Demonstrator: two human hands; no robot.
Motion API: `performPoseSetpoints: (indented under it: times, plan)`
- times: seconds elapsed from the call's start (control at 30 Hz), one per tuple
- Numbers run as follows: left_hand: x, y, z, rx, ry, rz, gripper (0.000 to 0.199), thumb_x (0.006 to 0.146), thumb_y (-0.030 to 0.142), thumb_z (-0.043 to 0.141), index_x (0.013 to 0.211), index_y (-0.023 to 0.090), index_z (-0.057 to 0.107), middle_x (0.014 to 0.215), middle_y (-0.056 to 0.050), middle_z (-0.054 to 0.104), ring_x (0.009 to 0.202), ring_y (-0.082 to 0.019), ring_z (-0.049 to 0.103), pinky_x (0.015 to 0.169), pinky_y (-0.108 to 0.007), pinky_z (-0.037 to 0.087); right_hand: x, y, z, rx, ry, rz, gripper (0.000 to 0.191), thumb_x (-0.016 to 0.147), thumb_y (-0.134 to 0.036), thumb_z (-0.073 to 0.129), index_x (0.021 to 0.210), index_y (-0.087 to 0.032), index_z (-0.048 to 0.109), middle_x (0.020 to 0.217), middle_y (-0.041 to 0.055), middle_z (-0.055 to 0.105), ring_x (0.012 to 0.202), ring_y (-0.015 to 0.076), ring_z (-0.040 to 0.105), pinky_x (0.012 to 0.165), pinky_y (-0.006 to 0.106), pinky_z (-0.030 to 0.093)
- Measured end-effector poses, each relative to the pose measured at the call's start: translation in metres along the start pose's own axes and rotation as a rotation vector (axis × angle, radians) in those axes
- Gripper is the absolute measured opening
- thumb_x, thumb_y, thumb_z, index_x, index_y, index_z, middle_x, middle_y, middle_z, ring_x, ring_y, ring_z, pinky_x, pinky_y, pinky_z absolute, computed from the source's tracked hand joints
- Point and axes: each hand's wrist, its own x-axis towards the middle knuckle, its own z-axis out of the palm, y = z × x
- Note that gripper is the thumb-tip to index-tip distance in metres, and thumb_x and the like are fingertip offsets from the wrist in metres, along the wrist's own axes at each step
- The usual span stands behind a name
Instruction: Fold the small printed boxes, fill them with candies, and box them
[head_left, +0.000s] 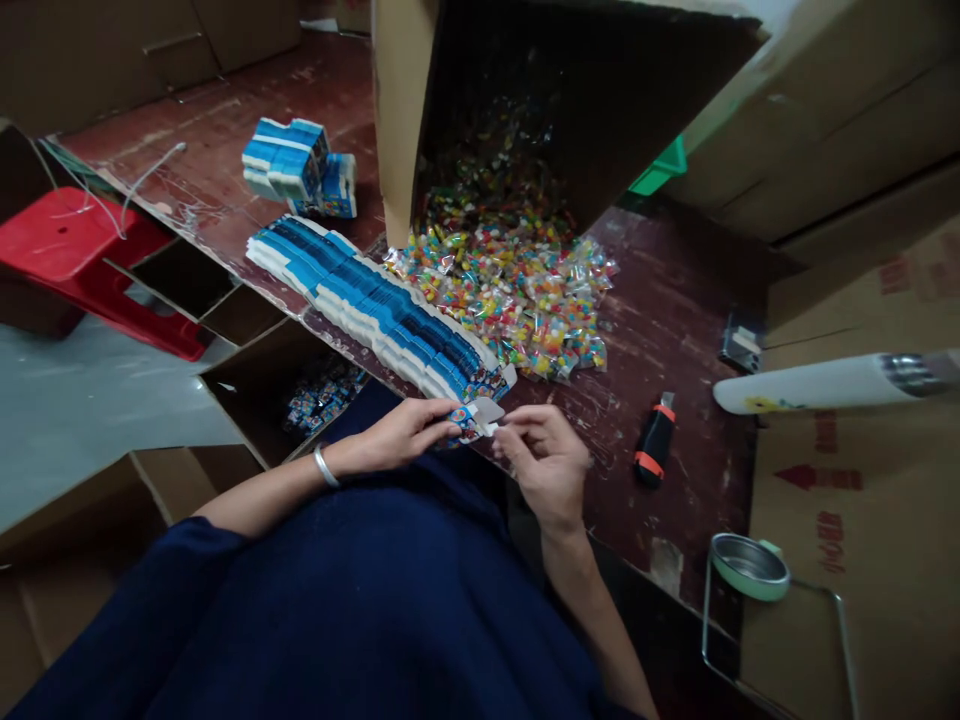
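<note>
Left hand [409,435] closed, gripping a small blue-and-white printed cardboard box [468,414], white flap raised. Right hand [551,462]: thumb and fingertips drawn together at the box's open end; cannot tell whether they pinch the flap. Box sits at the near edge of a worn dark-red table [637,280], just beside the near end of a long row of flattened blue-and-white cartons [367,300]. Beyond the row, clear packets of multicoloured sweets [517,300] spill from a tilted brown cardboard box [401,120].
</note>
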Motion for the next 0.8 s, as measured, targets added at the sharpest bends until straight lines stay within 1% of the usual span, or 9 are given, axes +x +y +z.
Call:
performPoseSetpoints:
  times: [0.07,0.13,0.27,0.33,0.4,0.47,0.57,0.7,0.8]
  plan:
    - [0.003,-0.002,0.007,-0.034,0.166,0.007,0.028,0.092,0.043,0.067,0.088,0.016,0.073,0.079,-0.003,0.068,0.073,-0.016,0.058,0.071,-0.025,0.047,-0.003,0.007,0.008,0.032,0.151,-0.015,0.038,0.08,-0.04,0.084,0.108,-0.021,0.066,0.088,0.0037,0.076,0.072,0.0184,0.074,0.062,0.028,0.06]
    - [0.007,-0.004,0.014,-0.12,0.292,0.021,0.027,0.089,0.043,0.07,0.084,0.016,0.072,0.079,-0.003,0.068,0.073,-0.015,0.059,0.071,-0.025,0.047,-0.006,0.015,0.019,0.058,0.147,-0.008,0.038,0.08,-0.041,0.084,0.108,-0.021,0.068,0.096,0.0057,0.077,0.079,0.0198,0.075,0.069,0.03,0.062]
    - [0.014,-0.006,0.024,-0.217,0.407,0.042,0.028,0.084,0.044,0.075,0.081,0.017,0.071,0.078,-0.002,0.067,0.073,-0.015,0.058,0.072,-0.026,0.048,-0.011,0.024,0.038,0.041,0.246,0.024,0.02,0.09,-0.039,0.074,0.09,-0.019,0.071,0.08,0.0019,0.074,0.068,0.0169,0.069,0.066,0.029,0.059]
    - [0.014,-0.009,0.026,-0.238,0.452,0.048,0.027,0.082,0.041,0.078,0.094,0.018,0.073,0.081,-0.001,0.067,0.075,-0.015,0.06,0.073,-0.026,0.05,-0.009,0.026,0.043,0.018,0.315,0.012,0.021,0.09,-0.039,0.074,0.086,-0.018,0.071,0.075,0.0009,0.071,0.064,0.0157,0.066,0.062,0.027,0.056]
    - [0.012,-0.013,0.028,-0.253,0.48,0.046,0.044,0.079,0.036,0.082,0.118,0.021,0.069,0.09,-0.002,0.067,0.078,-0.015,0.062,0.074,-0.026,0.053,-0.007,0.028,0.046,0.027,0.36,-0.009,0.021,0.089,-0.038,0.074,0.096,-0.018,0.072,0.08,0.0016,0.072,0.066,0.0156,0.067,0.062,0.027,0.056]
    - [0.008,-0.017,0.029,-0.246,0.463,0.032,0.064,0.077,0.032,0.084,0.136,0.025,0.06,0.103,-0.003,0.066,0.076,-0.013,0.063,0.072,-0.025,0.054,-0.004,0.031,0.047,0.039,0.386,-0.035,0.032,0.089,-0.036,0.075,0.116,-0.019,0.071,0.088,0.0031,0.073,0.072,0.0165,0.07,0.065,0.027,0.058]
    - [0.004,-0.019,0.028,-0.224,0.381,0.021,0.064,0.081,0.031,0.08,0.141,0.024,0.058,0.114,-0.006,0.065,0.074,-0.012,0.063,0.07,-0.025,0.054,-0.003,0.036,0.048,0.009,0.4,-0.101,0.042,0.089,-0.033,0.075,0.128,-0.021,0.066,0.096,0.0045,0.072,0.078,0.0172,0.071,0.069,0.029,0.059]
    - [0.005,-0.017,0.019,-0.256,0.236,0.008,0.05,0.084,0.028,0.078,0.131,0.022,0.062,0.11,-0.005,0.067,0.079,-0.014,0.065,0.072,-0.025,0.054,-0.004,0.042,0.044,-0.035,0.354,-0.156,0.029,0.092,-0.03,0.07,0.12,-0.023,0.067,0.09,0.0008,0.069,0.071,0.0146,0.066,0.066,0.027,0.056]
    - [0.007,-0.017,0.013,-0.287,0.105,-0.018,0.039,0.081,0.027,0.08,0.117,0.02,0.064,0.101,-0.004,0.066,0.079,-0.015,0.065,0.072,-0.026,0.054,-0.004,0.044,0.039,-0.1,0.307,-0.187,0.01,0.096,-0.031,0.064,0.1,-0.022,0.067,0.085,-0.0001,0.066,0.074,0.0158,0.065,0.071,0.029,0.055]
